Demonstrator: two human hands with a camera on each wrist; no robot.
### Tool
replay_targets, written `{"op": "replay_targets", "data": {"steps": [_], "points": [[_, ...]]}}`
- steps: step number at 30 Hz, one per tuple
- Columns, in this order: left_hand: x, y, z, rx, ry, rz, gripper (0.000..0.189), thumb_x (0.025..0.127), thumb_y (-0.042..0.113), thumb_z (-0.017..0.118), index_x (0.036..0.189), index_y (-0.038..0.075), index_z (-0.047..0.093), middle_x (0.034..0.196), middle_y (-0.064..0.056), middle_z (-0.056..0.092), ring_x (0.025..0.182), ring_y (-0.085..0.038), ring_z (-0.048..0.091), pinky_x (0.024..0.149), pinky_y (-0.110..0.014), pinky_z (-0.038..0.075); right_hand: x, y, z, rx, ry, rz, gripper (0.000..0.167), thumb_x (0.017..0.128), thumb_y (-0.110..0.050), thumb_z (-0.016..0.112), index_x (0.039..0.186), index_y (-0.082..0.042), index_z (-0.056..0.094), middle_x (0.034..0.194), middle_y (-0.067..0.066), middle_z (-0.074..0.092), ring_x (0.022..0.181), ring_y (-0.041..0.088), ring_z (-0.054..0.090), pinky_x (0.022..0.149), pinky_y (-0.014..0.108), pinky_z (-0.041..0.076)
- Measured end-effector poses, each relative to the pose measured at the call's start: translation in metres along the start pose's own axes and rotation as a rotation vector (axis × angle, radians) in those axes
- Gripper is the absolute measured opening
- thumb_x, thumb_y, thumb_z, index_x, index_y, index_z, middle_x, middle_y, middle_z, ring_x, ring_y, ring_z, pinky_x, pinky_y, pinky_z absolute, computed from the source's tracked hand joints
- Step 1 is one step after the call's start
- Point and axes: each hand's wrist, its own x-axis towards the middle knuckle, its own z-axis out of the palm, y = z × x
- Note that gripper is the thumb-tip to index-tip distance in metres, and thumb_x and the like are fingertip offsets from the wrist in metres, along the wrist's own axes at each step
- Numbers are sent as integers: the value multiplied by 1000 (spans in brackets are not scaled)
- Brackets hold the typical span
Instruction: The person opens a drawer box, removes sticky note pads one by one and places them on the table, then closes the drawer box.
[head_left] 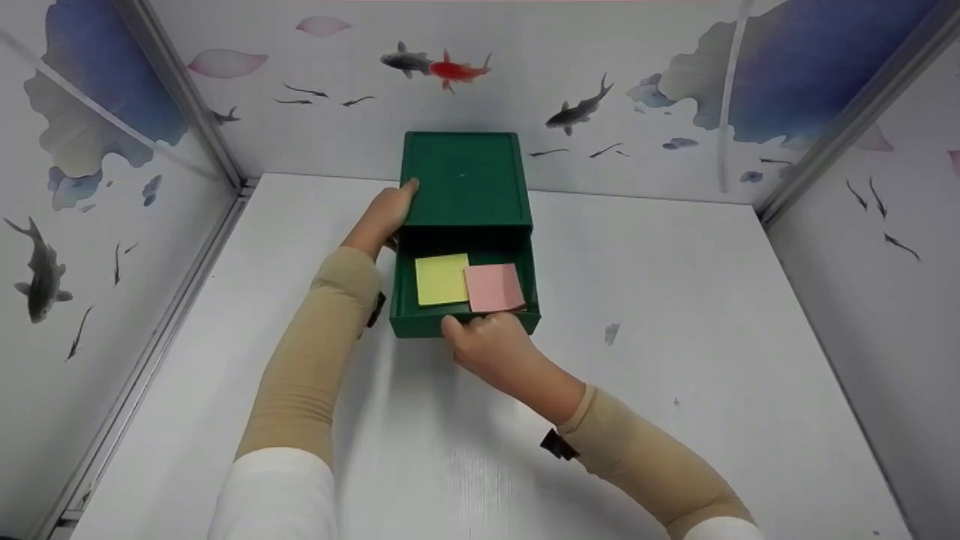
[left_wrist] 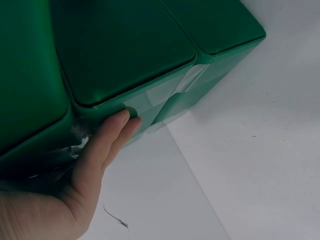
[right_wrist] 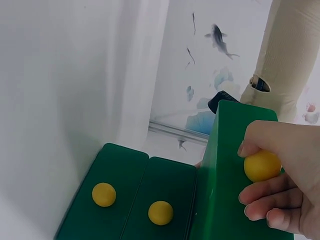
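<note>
A green drawer cabinet (head_left: 465, 180) stands near the back wall, its top drawer (head_left: 416, 326) pulled out towards me. Inside that drawer lie a yellow sticky note pad (head_left: 441, 280) and, to its right, a pink sticky note pad (head_left: 493, 289). My right hand (head_left: 495, 345) grips the round yellow knob (right_wrist: 262, 166) on the drawer's front, thumb on one side and fingers on the other. Against the cabinet's left side rests my left hand (head_left: 386, 214); in the left wrist view its visible fingers (left_wrist: 102, 135) lie nearly straight along the side.
Below the pulled-out drawer are two closed drawers with yellow knobs (right_wrist: 160, 213). Clear tape (left_wrist: 185, 82) covers part of the cabinet's side. The white table (head_left: 675, 337) is bounded by fish-printed walls (head_left: 465, 105) at the back and both sides.
</note>
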Motion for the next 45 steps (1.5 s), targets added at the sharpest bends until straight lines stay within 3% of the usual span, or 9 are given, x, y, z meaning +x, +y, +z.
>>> {"op": "replay_targets", "data": {"steps": [14, 24, 30, 37, 45], "points": [[-6, 4, -1, -24, -11, -20, 68, 102, 54, 25, 131, -3, 50, 99, -21, 60, 73, -26, 63, 68, -42, 56, -7, -7, 0, -49, 15, -13, 20, 93, -10, 60, 80, -8, 45, 55, 3, 41, 42, 13, 35, 42, 24, 35], [-2, 2, 0, -23, -15, -28, 70, 102, 55, 23, 133, -2, 49, 107, -22, 59, 81, -28, 62, 77, -47, 55, -12, -11, -1, -84, 13, -26, 22, 94, -12, 62, 80, -8, 45, 54, 3, 40, 42, 13, 34, 40, 23, 33], [-1, 3, 1, -5, -13, -35, 72, 102, 56, 22, 135, -2, 47, 105, -22, 58, 79, -28, 62, 71, -44, 56, -15, -13, -3, -93, -20, -20, 22, 94, -15, 65, 84, -7, 47, 54, 3, 42, 42, 14, 37, 42, 23, 35], [0, 3, 0, -7, -9, -43, 70, 102, 56, 22, 136, -1, 45, 107, -22, 58, 82, -29, 62, 75, -46, 55, -15, -18, -6, -120, -18, -9, 21, 94, -18, 67, 86, -7, 50, 55, 3, 44, 42, 15, 40, 42, 21, 32], [0, 3, 0, -30, -9, -37, 70, 102, 56, 24, 133, -2, 48, 99, -21, 59, 75, -28, 63, 65, -41, 56, -14, -19, -7, -126, -39, 23, 25, 93, -16, 66, 82, -8, 45, 53, 2, 41, 40, 13, 37, 39, 22, 30]]}}
